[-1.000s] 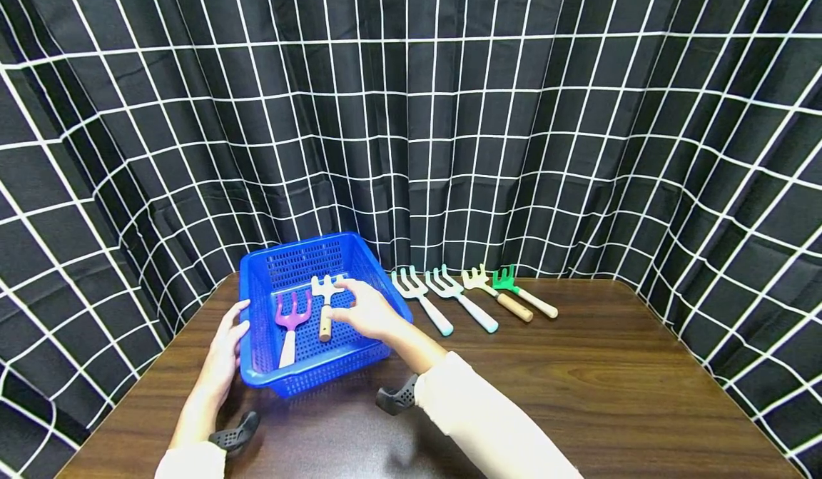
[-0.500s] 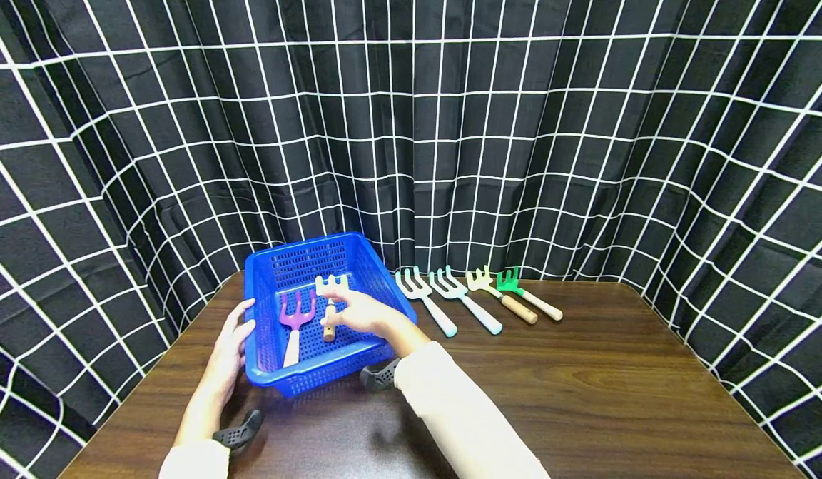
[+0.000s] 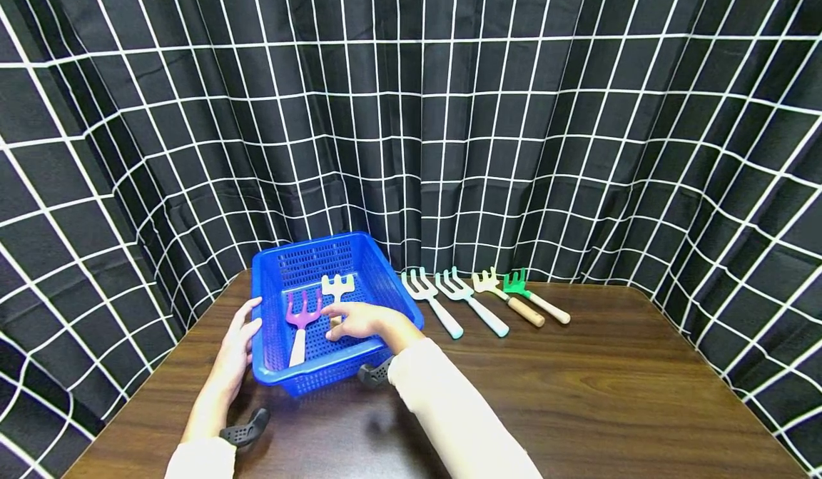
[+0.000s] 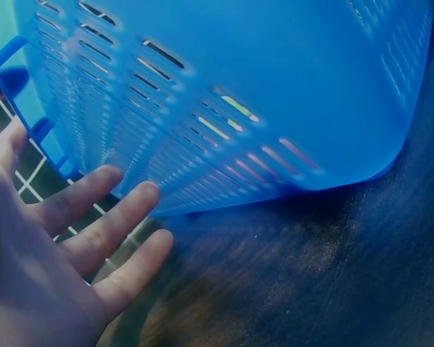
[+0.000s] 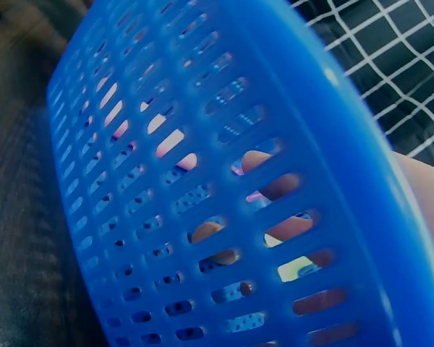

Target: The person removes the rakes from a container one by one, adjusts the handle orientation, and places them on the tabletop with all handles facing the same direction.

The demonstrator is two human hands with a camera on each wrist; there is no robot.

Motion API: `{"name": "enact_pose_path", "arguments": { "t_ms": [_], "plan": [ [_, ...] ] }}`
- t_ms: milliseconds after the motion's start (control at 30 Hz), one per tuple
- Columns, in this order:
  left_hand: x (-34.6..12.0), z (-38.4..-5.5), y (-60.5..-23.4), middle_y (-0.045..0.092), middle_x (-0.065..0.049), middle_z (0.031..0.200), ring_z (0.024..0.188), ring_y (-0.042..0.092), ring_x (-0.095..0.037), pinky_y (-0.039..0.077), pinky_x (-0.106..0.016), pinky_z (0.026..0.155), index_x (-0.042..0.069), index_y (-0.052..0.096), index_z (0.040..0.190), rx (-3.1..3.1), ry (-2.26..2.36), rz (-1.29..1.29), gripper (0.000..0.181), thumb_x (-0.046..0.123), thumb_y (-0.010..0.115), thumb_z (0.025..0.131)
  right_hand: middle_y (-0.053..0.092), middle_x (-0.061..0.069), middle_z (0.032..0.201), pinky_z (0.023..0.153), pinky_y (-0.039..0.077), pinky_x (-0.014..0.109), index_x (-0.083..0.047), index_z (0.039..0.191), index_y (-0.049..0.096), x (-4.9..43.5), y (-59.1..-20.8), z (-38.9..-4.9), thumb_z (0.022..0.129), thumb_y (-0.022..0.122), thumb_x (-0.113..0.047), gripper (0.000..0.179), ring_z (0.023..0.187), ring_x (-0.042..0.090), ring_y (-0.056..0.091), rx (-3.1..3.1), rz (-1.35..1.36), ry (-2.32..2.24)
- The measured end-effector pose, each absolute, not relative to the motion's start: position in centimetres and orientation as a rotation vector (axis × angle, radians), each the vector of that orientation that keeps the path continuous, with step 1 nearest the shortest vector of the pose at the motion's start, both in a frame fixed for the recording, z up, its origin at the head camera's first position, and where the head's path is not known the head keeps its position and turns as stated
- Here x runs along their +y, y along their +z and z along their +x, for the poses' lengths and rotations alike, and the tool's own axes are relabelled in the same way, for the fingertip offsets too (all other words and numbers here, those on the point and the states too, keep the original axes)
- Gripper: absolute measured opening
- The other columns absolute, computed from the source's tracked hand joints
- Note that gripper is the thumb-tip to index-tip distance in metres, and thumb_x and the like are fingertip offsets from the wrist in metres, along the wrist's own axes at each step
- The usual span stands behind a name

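A blue slotted basket (image 3: 334, 362) holds a purple hand rake (image 3: 303, 316) with a pale pink handle and a cream-yellow hand rake (image 3: 338, 288) with a wooden handle. My right hand (image 3: 364, 320) reaches over the basket's right side, thumb and forefinger spread apart over the wooden handle, hiding most of it. Through the slots in the right wrist view, fingertips (image 5: 206, 230) show inside the basket. Against its left wall my left hand (image 3: 234, 340) rests with fingers fairly straight, some at the rim; in the left wrist view three fingers (image 4: 108, 228) extend along the outside.
On the brown table (image 3: 578, 386), right of the basket, lie two white-and-teal hand rakes (image 3: 443, 316) side by side, a pale yellow one with a wooden handle (image 3: 525, 311) and a green one (image 3: 516, 283). A black grid curtain (image 3: 488, 143) surrounds the table.
My right hand has shifted from the cream-yellow rake's tines down toward its wooden handle, baring the tines. The left hand stays at the basket. The whole view has drifted slightly rightward.
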State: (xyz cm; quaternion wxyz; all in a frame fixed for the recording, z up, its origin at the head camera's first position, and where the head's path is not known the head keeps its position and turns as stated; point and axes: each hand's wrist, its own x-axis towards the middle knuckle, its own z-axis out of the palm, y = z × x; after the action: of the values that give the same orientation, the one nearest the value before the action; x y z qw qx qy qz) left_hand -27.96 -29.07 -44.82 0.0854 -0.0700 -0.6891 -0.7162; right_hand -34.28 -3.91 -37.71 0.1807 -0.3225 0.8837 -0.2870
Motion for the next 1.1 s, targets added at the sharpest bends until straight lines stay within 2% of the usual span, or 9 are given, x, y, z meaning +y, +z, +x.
{"name": "enact_pose_path", "arguments": {
  "t_ms": [233,400,533,867,1100],
  "plan": [
    [-28.97,-27.92,-44.85,0.064,0.003,0.11,0.092,0.068,-0.016,0.056,-0.033,0.071,0.015,0.022,0.149,-2.064,-2.134,-0.196,0.046,0.028,0.036,0.107,0.057,0.009,0.133,0.105,0.033,0.026,-0.011,0.143,0.048,-3.83,-37.92,-34.28,0.098,0.058,-0.023,0.048,0.124,0.018,0.05,2.404,-1.051,-0.528],
    [-28.89,-27.85,-44.84,0.064,0.003,0.111,0.093,0.068,-0.018,0.056,-0.033,0.072,0.015,0.022,0.149,-2.075,-2.126,-0.168,0.047,0.03,0.036,0.107,0.054,0.005,0.139,0.108,0.03,0.027,-0.011,0.138,0.055,-3.66,-37.85,-34.18,0.098,0.057,-0.025,0.043,0.133,0.018,0.043,2.444,-1.027,-0.509],
    [-28.89,-27.85,-44.67,0.065,0.003,0.11,0.092,0.068,-0.018,0.056,-0.034,0.072,0.016,0.022,0.149,-2.073,-2.13,-0.172,0.047,0.03,0.036,0.107,0.054,0.006,0.139,0.107,0.031,0.029,-0.011,0.136,0.057,-3.59,-37.74,-34.2,0.097,0.059,-0.027,0.042,0.132,0.02,0.043,2.46,-0.994,-0.537],
    [-28.94,-27.83,-44.58,0.065,0.004,0.11,0.093,0.068,-0.019,0.056,-0.034,0.073,0.015,0.022,0.149,-2.077,-2.127,-0.169,0.047,0.03,0.037,0.107,0.049,0.002,0.144,0.108,0.029,0.031,-0.019,0.139,0.054,-3.64,-37.78,-34.12,0.095,0.061,-0.035,0.048,0.135,0.018,0.039,2.454,-0.971,-0.482],
    [-29.0,-27.75,-44.57,0.065,0.007,0.108,0.093,0.068,-0.019,0.056,-0.034,0.073,0.015,0.021,0.149,-2.081,-2.122,-0.168,0.047,0.03,0.036,0.107,0.05,0.002,0.143,0.108,0.029,0.031,-0.018,0.139,0.054,-3.9,-37.96,-34.22,0.094,0.061,-0.035,0.049,0.135,0.019,0.04,2.451,-0.987,-0.462]
  ]
}}
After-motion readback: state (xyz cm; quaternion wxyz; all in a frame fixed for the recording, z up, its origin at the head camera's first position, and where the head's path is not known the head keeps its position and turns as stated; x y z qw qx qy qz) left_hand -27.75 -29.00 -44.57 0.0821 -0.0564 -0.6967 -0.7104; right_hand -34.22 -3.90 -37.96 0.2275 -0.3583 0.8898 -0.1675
